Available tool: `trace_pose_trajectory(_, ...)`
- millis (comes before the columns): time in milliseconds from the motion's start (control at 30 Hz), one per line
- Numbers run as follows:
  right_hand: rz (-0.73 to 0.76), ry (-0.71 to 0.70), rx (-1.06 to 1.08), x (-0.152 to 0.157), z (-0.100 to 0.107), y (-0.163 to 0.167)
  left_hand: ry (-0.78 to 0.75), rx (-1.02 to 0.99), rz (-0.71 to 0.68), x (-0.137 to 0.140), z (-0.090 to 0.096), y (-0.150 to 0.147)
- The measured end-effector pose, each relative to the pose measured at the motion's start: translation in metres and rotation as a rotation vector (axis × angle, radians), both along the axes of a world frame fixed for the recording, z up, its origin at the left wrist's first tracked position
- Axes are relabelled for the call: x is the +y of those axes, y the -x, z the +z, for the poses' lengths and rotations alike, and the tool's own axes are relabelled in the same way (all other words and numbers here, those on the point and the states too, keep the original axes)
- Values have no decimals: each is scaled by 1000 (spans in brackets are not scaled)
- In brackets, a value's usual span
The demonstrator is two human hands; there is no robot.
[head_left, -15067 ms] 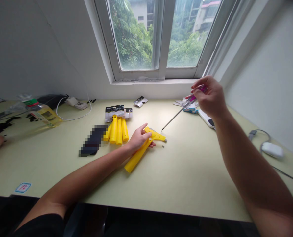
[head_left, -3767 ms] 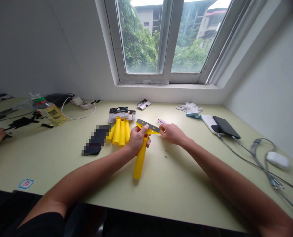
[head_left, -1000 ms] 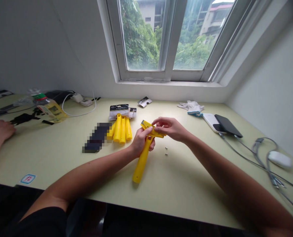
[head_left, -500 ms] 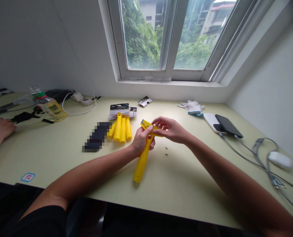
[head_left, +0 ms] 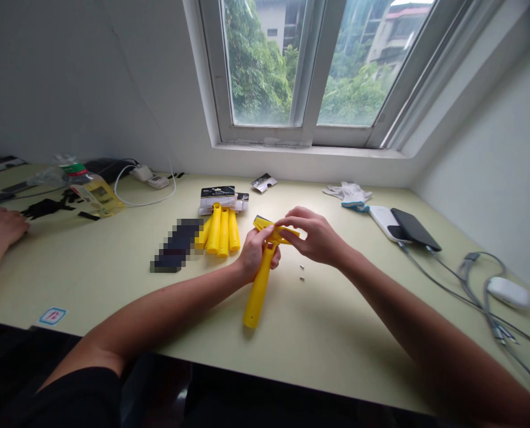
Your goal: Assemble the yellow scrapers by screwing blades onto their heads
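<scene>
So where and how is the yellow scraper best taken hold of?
Probably by the lower handle of the yellow scraper, wrapping around it from the near side of the table. That long, straight part slants toward that side, uncovered, while the left hand grips the scraper higher up, near the crosswise head, and the right hand has its fingertips at the head.

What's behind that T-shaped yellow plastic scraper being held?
Behind the T-shaped yellow plastic scraper, fingers of the bare left hand curl past its neck, and a narrow dark strip edges its head. Anything else there is covered.
</scene>
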State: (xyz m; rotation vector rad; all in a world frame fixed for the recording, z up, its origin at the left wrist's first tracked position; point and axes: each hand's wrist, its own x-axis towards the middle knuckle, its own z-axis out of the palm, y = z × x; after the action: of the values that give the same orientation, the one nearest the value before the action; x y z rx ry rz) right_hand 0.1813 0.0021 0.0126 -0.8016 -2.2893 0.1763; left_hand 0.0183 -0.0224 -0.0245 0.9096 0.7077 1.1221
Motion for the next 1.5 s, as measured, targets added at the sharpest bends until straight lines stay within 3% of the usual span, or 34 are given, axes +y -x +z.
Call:
trace_pose_trajectory(333, -16, -36, -19, -2, 1, 2, -1, 0, -4, 2, -3, 3)
trace_pose_trajectory(767, 36, 57, -184, 6, 11, -17, 72, -83, 22, 4, -1, 6)
trace_pose_trajectory(1200, 45, -44, -283, 4, 14, -22, 144, -84, 19, 4, 0, 5)
trace_pose_trajectory(1500, 62, 33, -264, 3, 14, -19, 165, -93, 0, 5, -2, 6)
